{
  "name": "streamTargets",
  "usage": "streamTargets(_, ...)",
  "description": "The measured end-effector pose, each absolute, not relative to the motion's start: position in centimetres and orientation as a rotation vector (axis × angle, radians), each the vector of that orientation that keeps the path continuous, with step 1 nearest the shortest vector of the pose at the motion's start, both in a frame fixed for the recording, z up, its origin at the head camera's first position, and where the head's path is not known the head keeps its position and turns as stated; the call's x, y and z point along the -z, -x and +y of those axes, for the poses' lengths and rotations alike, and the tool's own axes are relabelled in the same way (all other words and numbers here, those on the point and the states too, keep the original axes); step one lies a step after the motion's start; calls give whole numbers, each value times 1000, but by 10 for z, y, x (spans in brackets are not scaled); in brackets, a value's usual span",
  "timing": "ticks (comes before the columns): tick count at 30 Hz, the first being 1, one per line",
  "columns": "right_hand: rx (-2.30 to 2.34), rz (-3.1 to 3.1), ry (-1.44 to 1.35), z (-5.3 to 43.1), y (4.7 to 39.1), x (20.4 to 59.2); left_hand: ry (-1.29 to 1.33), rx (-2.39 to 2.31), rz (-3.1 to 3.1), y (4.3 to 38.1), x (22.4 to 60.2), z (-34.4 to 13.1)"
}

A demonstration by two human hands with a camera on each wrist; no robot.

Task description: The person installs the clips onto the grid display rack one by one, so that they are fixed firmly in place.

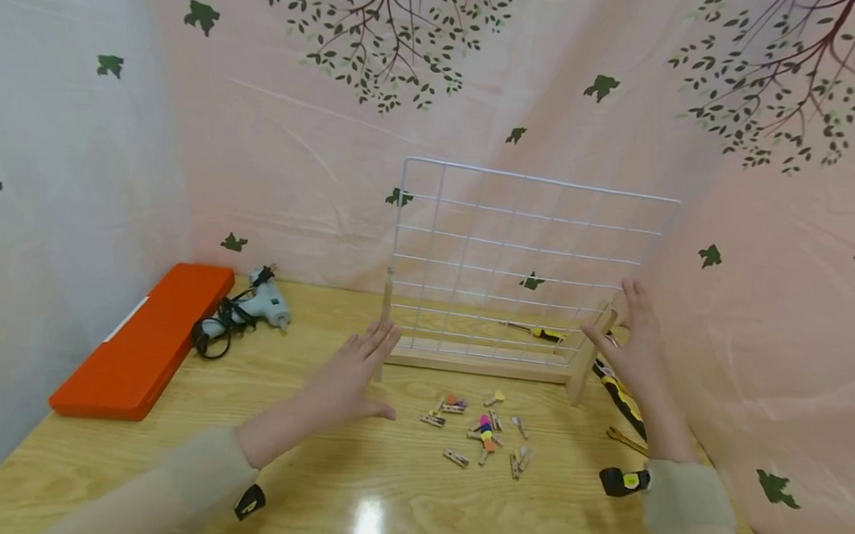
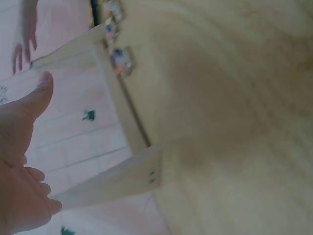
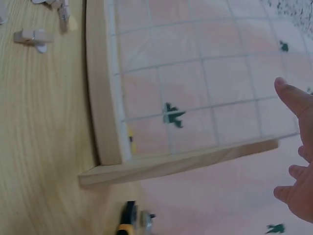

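A white wire grid panel (image 1: 526, 176) stands upright in a wooden frame, with a base bar (image 1: 480, 368) between a left post (image 1: 386, 297) and a right post (image 1: 584, 356). My left hand (image 1: 345, 376) is beside the left post, fingers extended and thumb apart; in the left wrist view its fingertips come close to the post (image 2: 112, 183), and contact is unclear. By the right post, my right hand (image 1: 641, 351) is spread with nothing in it. In the right wrist view a gap separates this hand (image 3: 301, 161) from the post (image 3: 186, 162). Several small wooden clothespins (image 1: 455, 458) lie before the frame.
An orange case (image 1: 148, 341) and a glue gun (image 1: 269, 303) with its cord lie at left. Behind the grid is a screwdriver (image 1: 547, 335). A yellow-black tool (image 1: 623, 402), a wrench (image 1: 627, 440) and hanging printed cloth (image 1: 793, 359) are on the right.
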State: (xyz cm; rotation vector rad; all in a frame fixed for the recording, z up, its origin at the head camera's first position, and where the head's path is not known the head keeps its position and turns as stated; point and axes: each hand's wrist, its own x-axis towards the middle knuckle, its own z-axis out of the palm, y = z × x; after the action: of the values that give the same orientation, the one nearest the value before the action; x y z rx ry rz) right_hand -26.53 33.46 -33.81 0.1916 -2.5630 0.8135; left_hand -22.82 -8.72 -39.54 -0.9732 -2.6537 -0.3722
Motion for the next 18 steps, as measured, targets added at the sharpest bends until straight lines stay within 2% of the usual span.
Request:
streamTargets(8,-1326,-2459,-210,350,284,369,1200,610,-2798,231,435,-61)
streamTargets(18,-1595,-2319,-269,352,282,386,1310,612,-2852,243,457,-36)
